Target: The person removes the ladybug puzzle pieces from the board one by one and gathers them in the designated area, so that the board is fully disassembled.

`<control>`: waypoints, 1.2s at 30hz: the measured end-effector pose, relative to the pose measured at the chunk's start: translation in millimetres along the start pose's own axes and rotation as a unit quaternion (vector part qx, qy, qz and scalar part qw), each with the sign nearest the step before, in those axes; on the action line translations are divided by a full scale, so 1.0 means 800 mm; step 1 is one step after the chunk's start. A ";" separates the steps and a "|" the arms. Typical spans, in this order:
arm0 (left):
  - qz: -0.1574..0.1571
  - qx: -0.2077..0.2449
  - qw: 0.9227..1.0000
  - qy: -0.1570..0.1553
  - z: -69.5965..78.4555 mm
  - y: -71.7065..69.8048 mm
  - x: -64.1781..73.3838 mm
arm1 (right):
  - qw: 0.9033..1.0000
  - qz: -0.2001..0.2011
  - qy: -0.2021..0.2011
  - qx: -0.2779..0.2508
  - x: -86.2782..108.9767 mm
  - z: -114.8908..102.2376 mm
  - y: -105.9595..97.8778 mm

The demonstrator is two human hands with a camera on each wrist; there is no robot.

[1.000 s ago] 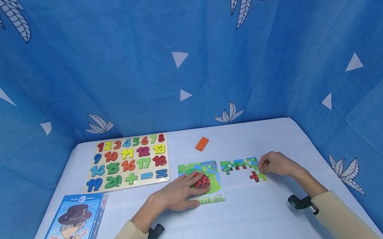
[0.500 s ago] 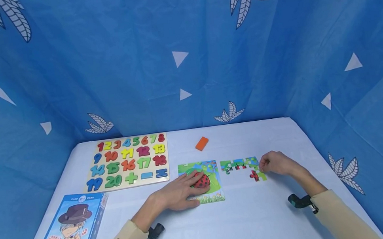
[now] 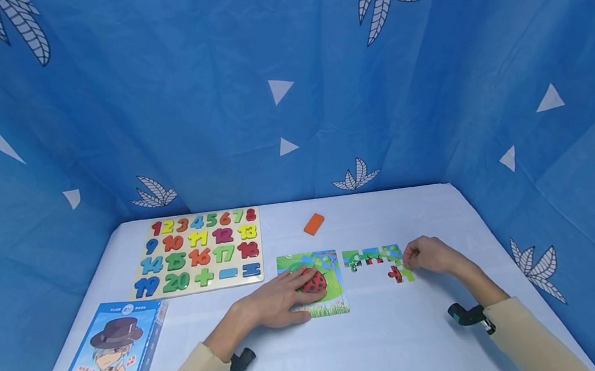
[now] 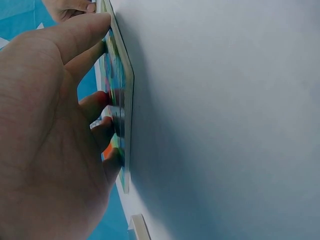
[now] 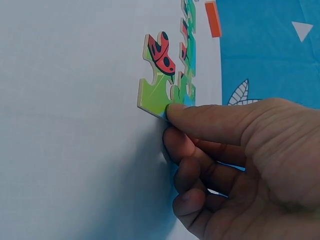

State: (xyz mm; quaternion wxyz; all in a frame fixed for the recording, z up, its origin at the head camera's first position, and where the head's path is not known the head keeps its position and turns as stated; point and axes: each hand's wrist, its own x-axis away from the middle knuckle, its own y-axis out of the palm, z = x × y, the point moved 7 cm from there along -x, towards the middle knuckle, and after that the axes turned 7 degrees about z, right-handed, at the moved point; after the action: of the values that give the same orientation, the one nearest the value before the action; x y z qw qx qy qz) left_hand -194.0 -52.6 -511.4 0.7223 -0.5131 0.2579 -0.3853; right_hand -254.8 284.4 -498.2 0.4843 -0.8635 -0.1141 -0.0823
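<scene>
My left hand [image 3: 279,299] lies with spread, nearly straight fingers on a square ladybug puzzle board [image 3: 334,280]. Its fingertips meet the printed face in the left wrist view, and the palm hides part of the picture. To the right, a row of joined puzzle pieces [image 3: 369,252] in blue, green and red runs along the table. Below its right end sit a green corner puzzle piece [image 5: 154,96] and a red ladybug piece [image 5: 162,50]. My right hand [image 3: 430,254] pinches the green piece's outer edge, thumb on its face and curled index finger beneath.
Behind the puzzle lies an orange block [image 3: 314,223]. A wooden number board [image 3: 143,294] with coloured numerals stands back left, and a blue game box [image 3: 104,364] lies at front left. A blue patterned curtain [image 3: 285,88] encloses the table's back and sides.
</scene>
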 end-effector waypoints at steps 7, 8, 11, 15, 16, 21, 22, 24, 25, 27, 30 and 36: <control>0.000 0.002 1.000 0.002 0.001 0.001 0.000 | 1.000 0.002 -0.006 0.002 0.000 -0.001 -0.001; -0.001 0.002 1.000 0.001 0.001 0.001 0.000 | 1.000 0.002 -0.007 0.002 0.000 -0.001 -0.001; -0.001 0.001 1.000 -0.001 0.001 0.000 0.000 | 1.000 0.003 -0.007 0.001 0.001 -0.002 -0.002; -0.002 -0.002 1.000 -0.002 0.000 0.000 -0.001 | 1.000 0.004 -0.009 -0.001 0.002 -0.003 -0.003; -0.002 -0.002 1.000 -0.003 0.000 0.000 -0.001 | 1.000 0.004 -0.010 -0.002 0.002 -0.003 -0.003; -0.002 -0.004 1.000 -0.002 -0.001 0.001 -0.001 | 1.000 0.004 -0.014 -0.002 0.002 -0.003 -0.003; -0.001 -0.003 1.000 -0.003 -0.001 0.001 -0.001 | 1.000 0.004 -0.014 -0.003 0.002 -0.003 -0.003; -0.001 -0.002 1.000 -0.003 -0.001 0.000 -0.001 | 1.000 0.003 -0.013 -0.004 0.002 -0.003 -0.003; -0.001 -0.001 1.000 -0.003 -0.001 0.000 -0.001 | 1.000 0.003 -0.013 -0.004 0.002 -0.003 -0.003; 0.000 0.000 1.000 -0.004 0.000 0.000 -0.001 | 1.000 0.001 -0.014 -0.004 0.003 -0.004 -0.003; 0.001 0.002 1.000 -0.003 0.001 -0.002 0.000 | 1.000 0.003 -0.010 -0.004 0.002 -0.003 -0.002; 0.012 0.018 1.000 -0.003 0.000 -0.004 0.002 | 0.998 0.035 -0.043 -0.020 -0.002 -0.011 -0.008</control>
State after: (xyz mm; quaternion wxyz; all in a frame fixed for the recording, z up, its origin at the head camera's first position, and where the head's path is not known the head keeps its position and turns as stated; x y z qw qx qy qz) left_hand -194.1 -54.1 -508.4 0.7370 -0.4974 0.2552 -0.3798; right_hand -258.6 279.9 -488.5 0.4645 -0.8790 -0.1029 -0.0309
